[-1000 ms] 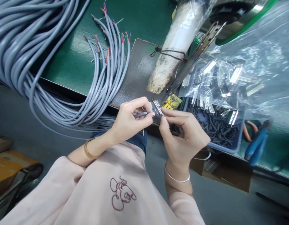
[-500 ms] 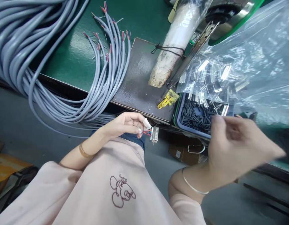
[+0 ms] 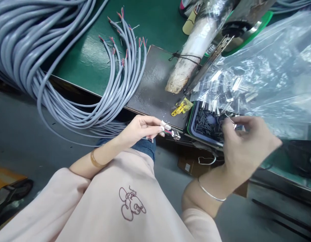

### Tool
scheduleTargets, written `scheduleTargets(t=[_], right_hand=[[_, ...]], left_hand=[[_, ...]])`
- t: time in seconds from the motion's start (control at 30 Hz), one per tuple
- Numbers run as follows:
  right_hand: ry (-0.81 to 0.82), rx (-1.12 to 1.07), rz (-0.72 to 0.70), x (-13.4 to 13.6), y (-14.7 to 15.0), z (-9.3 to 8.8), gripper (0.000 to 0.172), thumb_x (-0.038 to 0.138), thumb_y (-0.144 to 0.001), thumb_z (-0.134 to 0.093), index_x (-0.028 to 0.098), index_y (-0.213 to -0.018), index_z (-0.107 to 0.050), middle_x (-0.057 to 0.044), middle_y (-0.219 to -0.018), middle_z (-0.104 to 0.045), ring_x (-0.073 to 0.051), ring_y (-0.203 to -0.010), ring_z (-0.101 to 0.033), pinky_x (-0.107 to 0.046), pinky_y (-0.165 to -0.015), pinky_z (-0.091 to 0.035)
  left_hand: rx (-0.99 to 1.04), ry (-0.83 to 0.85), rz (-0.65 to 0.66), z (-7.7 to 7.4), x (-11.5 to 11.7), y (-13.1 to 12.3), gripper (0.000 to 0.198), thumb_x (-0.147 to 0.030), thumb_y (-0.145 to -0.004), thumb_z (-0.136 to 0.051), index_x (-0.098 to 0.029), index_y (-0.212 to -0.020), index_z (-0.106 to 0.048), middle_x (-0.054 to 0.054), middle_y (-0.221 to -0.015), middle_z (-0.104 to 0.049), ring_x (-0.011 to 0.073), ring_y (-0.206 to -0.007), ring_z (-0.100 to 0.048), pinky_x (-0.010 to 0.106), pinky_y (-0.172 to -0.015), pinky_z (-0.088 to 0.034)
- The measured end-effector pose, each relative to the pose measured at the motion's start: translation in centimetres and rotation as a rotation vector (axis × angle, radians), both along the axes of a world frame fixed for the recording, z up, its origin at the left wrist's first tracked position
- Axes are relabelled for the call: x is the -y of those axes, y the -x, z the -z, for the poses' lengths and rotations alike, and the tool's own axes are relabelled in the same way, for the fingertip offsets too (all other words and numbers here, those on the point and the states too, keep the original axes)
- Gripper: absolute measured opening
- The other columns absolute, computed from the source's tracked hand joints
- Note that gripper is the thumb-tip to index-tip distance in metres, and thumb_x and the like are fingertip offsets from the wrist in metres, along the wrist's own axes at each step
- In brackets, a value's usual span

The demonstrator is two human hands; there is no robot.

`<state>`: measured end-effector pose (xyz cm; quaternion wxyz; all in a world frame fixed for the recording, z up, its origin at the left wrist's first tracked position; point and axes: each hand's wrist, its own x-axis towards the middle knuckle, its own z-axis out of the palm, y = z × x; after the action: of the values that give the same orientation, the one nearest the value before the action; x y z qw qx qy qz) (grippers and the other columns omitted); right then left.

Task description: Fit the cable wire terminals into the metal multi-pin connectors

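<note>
My left hand is closed in a pinch just off the bench edge. It grips the wired end of a metal connector, whose coloured wires run back into the fingers. A white sleeve-like piece is at the fingertips. Over the right rim of a blue tray, my right hand is closed too, thumb against fingers. A thin silvery wire shows at its fingertips, slightly blurred. Small black tubes fill much of the tray, beside loose metal connectors.
Grey cables with stripped coloured ends lie across the green bench at left. A soldering iron points down beside a wrapped white roll on a dark board. Near them are a yellow tool and a clear plastic bag.
My left hand has moved right and slightly up, and the connector has turned, showing its end more. My right hand has shifted left and a little down beside the tray.
</note>
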<state>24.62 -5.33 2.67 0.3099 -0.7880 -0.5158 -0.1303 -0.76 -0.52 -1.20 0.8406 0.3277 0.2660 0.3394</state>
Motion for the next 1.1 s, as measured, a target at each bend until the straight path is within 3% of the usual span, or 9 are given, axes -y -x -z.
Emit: scheduleTargets(t=[0.07,0.1,0.23,0.37,0.8,1.1], right_hand=[[-0.236,-0.174,-0.038,1.0,2.1,-1.1,0.004,0.023,-0.068,-0.075,0.020,-0.067,-0.072,0.000,-0.056,-0.063,-0.011,-0.044,-0.049,-0.028,-0.048,-0.036],[-0.276,-0.282,-0.084,1.4,3.2,-1.5,0.003,0.021,-0.068,-0.076,0.021,-0.070,-0.074,0.000,-0.059,-0.065,-0.011,-0.046,-0.050,-0.026,-0.048,-0.036],[-0.104,-0.522,-0.402,2.0,6.5,-2.0,0.006,0.019,-0.078,-0.075,0.023,-0.074,-0.075,0.001,-0.068,-0.070,-0.010,-0.055,-0.057,-0.022,-0.046,-0.036],[0.018,-0.592,-0.493,1.5,7.6,-1.6,0.010,0.020,-0.084,-0.070,0.023,-0.074,-0.072,0.003,-0.068,-0.067,-0.007,-0.051,-0.047,-0.022,-0.044,-0.032],[0.125,-0.576,-0.591,1.0,7.9,-1.4,0.014,0.017,-0.088,-0.066,0.021,-0.074,-0.066,0.005,-0.065,-0.061,-0.006,-0.049,-0.041,-0.020,-0.044,-0.030],[0.350,-0.243,-0.861,0.6,7.4,-2.4,0.032,0.027,-0.096,-0.064,0.020,-0.065,-0.060,0.005,-0.057,-0.058,-0.005,-0.048,-0.050,-0.020,-0.048,-0.036]], left_hand=[[-0.049,-0.026,0.009,-0.6,0.1,-0.1,0.014,-0.020,-0.065,-0.086,-0.012,-0.073,-0.076,0.002,-0.061,-0.070,0.0035,-0.046,-0.049,0.015,-0.043,-0.036],[-0.072,-0.040,0.014,-0.9,0.1,-0.2,0.012,-0.017,-0.065,-0.084,-0.012,-0.072,-0.076,0.001,-0.059,-0.068,0.0038,-0.047,-0.050,0.015,-0.043,-0.036],[-0.125,-0.067,0.020,-1.8,0.1,-0.6,0.005,-0.009,-0.064,-0.078,-0.012,-0.065,-0.073,-0.001,-0.056,-0.066,0.0037,-0.049,-0.051,0.015,-0.047,-0.042],[-0.111,-0.059,0.029,-2.1,0.1,-0.8,0.006,-0.006,-0.063,-0.075,-0.012,-0.064,-0.074,-0.002,-0.058,-0.068,0.0029,-0.050,-0.052,0.015,-0.054,-0.047],[-0.091,-0.136,0.071,-1.1,0.2,-0.9,0.007,-0.010,-0.069,-0.076,-0.012,-0.072,-0.071,-0.002,-0.063,-0.067,0.0041,-0.055,-0.056,0.016,-0.057,-0.048],[0.030,-0.068,0.271,0.5,0.5,-0.6,0.044,-0.023,-0.072,-0.086,-0.018,-0.105,-0.058,-0.003,-0.074,-0.067,0.0062,-0.059,-0.060,0.016,-0.055,-0.048]])
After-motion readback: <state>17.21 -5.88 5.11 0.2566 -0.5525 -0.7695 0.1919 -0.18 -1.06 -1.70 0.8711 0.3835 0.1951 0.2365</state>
